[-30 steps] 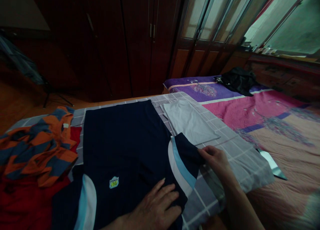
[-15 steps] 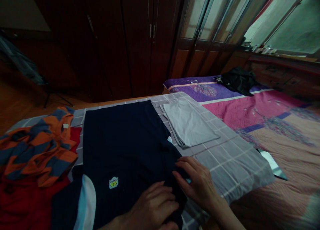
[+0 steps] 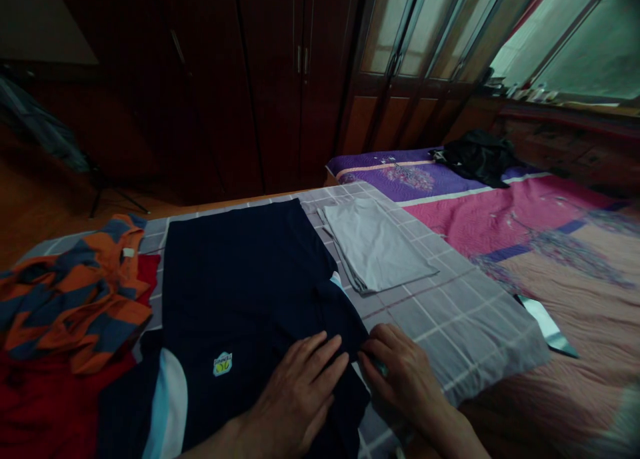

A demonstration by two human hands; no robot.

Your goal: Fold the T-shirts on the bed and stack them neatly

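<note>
A dark navy T-shirt [image 3: 235, 279] with light blue and white sleeve panels and a small tennis badge [image 3: 223, 364] lies spread on a grey checked cloth [image 3: 450, 319]. My left hand [image 3: 300, 386] rests flat on the shirt, its fingers stretched out near the right side. At the shirt's right sleeve edge, my right hand [image 3: 400, 369] is closed, pinching the navy fabric, with a bit of light blue showing by its fingers. Just beyond my hands is a folded light grey garment [image 3: 375, 246].
An orange and blue striped garment [image 3: 95, 279] lies crumpled over a red cloth [image 3: 45, 406] on the left. A bed with a purple and pink cover [image 3: 465, 212] stands at the right, a black bag-like heap [image 3: 475, 158] on it. Dark wardrobes [image 3: 275, 99] line the back.
My right hand has shifted slightly and closed on the sleeve edge, drawing it outward. My left hand's fingers have stretched out flat on the shirt.
</note>
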